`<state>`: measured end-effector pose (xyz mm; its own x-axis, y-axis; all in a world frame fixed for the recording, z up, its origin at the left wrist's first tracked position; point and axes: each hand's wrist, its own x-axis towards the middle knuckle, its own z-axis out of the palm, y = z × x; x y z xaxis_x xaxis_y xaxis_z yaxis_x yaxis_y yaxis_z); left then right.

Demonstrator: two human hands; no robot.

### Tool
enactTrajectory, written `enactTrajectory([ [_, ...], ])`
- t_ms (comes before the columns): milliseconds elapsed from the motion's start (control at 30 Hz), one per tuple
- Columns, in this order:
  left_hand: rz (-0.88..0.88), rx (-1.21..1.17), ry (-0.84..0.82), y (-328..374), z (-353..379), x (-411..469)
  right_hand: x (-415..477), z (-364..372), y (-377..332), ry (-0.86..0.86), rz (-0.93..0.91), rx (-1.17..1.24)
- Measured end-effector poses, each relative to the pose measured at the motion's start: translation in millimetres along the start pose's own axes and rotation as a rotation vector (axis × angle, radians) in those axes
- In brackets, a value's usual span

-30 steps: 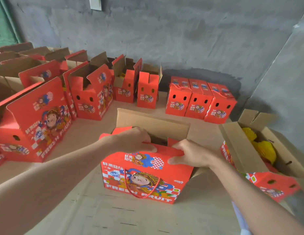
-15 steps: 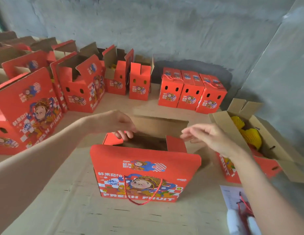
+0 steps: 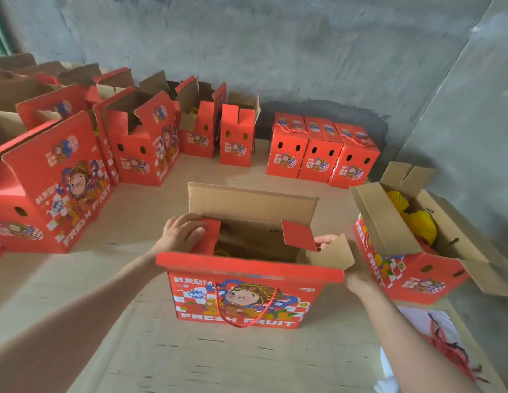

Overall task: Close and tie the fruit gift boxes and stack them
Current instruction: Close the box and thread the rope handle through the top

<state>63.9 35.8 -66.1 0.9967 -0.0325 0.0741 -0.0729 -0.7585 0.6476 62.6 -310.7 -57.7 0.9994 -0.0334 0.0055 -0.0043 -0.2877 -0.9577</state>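
1. Red cardboard fruit gift box (image 3: 247, 296) stands open between my hands.
2. My left hand (image 3: 180, 235) grips its red end flap (image 3: 211, 232), fingers curled.
3. My right hand (image 3: 328, 240) sits mostly hidden behind the brown flap (image 3: 332, 256); I cannot tell its grip.

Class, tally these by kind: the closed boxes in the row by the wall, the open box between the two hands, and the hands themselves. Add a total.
Closed boxes: 3
Open box: 1
Hands, left hand and right hand: 2
Total: 6
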Motion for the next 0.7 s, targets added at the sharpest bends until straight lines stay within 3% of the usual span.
enactTrajectory([
  [200,0.035,0.194,-0.285,-1.7,-2.2,-15.5,-21.1,21.2,17.3,0.197,-0.055,0.148],
  [300,0.067,0.282,-0.244,-5.4,5.6,-16.2,-25.1,31.0,15.8,0.213,-0.137,0.098],
  [433,0.050,0.373,-0.209,-3.3,11.3,-10.3,-24.2,30.9,15.6,0.069,-0.196,-0.017],
  [567,0.051,0.320,-0.171,-6.2,13.7,-11.4,-19.2,25.4,10.8,-0.052,-0.313,-0.284],
  [700,0.042,0.204,-0.114,-6.1,17.2,-15.1,-13.3,21.9,3.1,-0.058,-0.405,-0.429],
])
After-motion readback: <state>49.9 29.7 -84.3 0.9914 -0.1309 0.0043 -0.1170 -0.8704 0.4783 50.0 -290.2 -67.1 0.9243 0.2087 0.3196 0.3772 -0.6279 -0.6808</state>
